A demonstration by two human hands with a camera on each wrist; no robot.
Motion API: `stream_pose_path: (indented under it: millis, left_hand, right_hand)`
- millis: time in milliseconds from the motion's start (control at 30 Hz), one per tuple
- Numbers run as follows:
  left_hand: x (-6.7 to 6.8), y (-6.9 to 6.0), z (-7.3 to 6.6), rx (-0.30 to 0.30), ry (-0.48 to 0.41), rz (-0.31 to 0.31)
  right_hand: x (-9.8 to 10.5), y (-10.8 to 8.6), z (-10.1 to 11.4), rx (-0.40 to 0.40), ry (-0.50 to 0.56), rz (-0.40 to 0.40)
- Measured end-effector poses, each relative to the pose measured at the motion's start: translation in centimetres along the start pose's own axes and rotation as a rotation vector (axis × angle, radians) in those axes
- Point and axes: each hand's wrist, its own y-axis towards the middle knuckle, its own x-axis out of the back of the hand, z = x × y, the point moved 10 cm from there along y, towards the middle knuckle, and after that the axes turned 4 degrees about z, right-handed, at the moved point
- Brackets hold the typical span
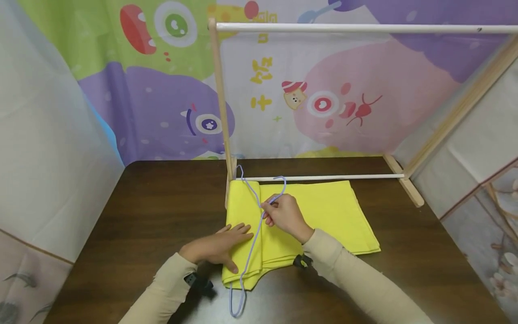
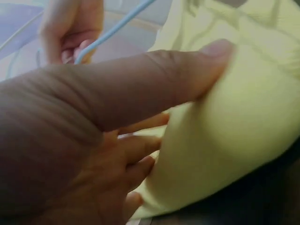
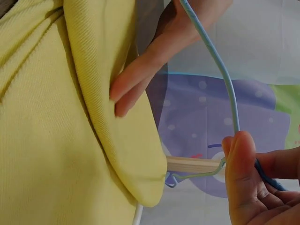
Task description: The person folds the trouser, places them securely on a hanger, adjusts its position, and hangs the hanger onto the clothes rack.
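A folded yellow cloth (image 1: 319, 211) with a ribbed weave lies on the table, its left part doubled over into a narrow strip. Lying along that strip is a thin lavender-blue clothes hanger (image 1: 252, 246). Its shoulders pass over the top, and its two end loops stick out past the far and near edges; its lower bar is hidden by cloth. My right hand (image 1: 285, 213) pinches the hanger just below its hook, also visible in the right wrist view. With fingers spread, my left hand (image 1: 218, 247) rests on the strip's left side, thumb (image 2: 215, 49) on the cloth.
Behind the cloth stands a wooden rack with pale posts (image 1: 221, 99), a white top rail (image 1: 348, 28) and a low white bar (image 1: 332, 177). A cartoon-printed curtain (image 1: 170, 108) hangs at the back. Dark tabletop (image 1: 162, 198) extends to either side.
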Motion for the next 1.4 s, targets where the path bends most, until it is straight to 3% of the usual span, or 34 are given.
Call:
stream_pose_path:
  millis: [133,333,567,633,800,1000,1133,1233,1400]
  left_hand:
    - [-0.1,-0.7,0.4,-0.007,-0.049,0.011]
    - [-0.3,-0.1,0.5,0.032,0.006,-0.061]
    - [-0.1,-0.5,1.0,0.022,-0.036,-0.125]
    - [0.3,-0.8,1.5,0.045,-0.047,-0.177]
    - [2.1,-1.4,3.2,0.175,-0.075,-0.349]
    - [3.2,-1.8,4.5,0.231,-0.153,-0.429]
    - [5.1,-2.9,4.8,0.219,-0.233,-0.589]
    - [6.3,-3.8,4.3,0.163,-0.3,-0.701]
    - [7.2,-4.4,3.1,0.101,-0.32,-0.766]
  right_hand:
    - [-0.2,0.0,0.0,0.002,0.005,0.003]
    - [-0.3,-0.1,0.2,0.001,-0.01,0.003]
    - [-0.3,-0.1,0.0,-0.013,0.0,0.004]
    - [-0.4,-0.1,-0.2,-0.015,0.006,0.009]
    - [-0.2,-0.2,-0.2,-0.014,0.011,-0.001]
    - [-0.1,0.0,0.0,-0.011,0.039,-0.004]
    - [-0.4,0.1,0.3,0.012,0.077,0.013]
    - [-0.7,0.2,0.6,0.038,0.098,0.014]
    - [-1.2,0.4,1.2,0.063,0.133,0.024]
